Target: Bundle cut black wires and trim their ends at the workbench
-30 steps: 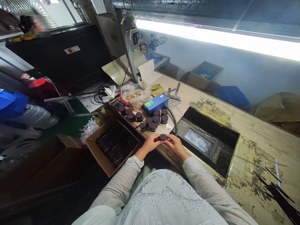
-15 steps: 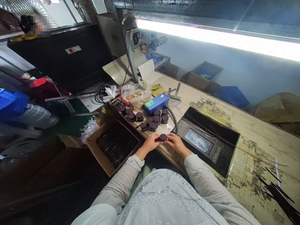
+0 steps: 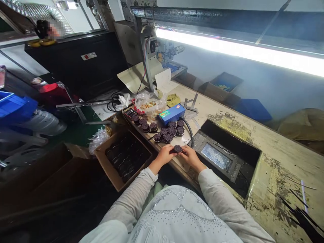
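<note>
Between my two hands, over the table's front edge, is a small round dark piece (image 3: pixel 177 148) with a bumpy top. My left hand (image 3: pixel 165 155) grips its left side and my right hand (image 3: pixel 190 157) its right side, fingertips closed on it. Just beyond them, several similar dark round pieces (image 3: pixel 167 138) with pale rims stand grouped on the table (image 3: pixel 273 145). A blue box (image 3: pixel 172 114) with a green and orange label lies behind that group.
On the left below the table, a cardboard box (image 3: pixel 106 172) holds many dark round things. A recess with a screen unit (image 3: pixel 216 156) lies right of my hands. Plastic bags (image 3: pixel 149 103), metal rulers (image 3: pixel 193 104) and a black hose (image 3: pixel 189 130) are on the table.
The whole view has shifted slightly, so the scene sits a little further right and lower. Both hands keep hold of the dark round piece, with little change in their grip.
</note>
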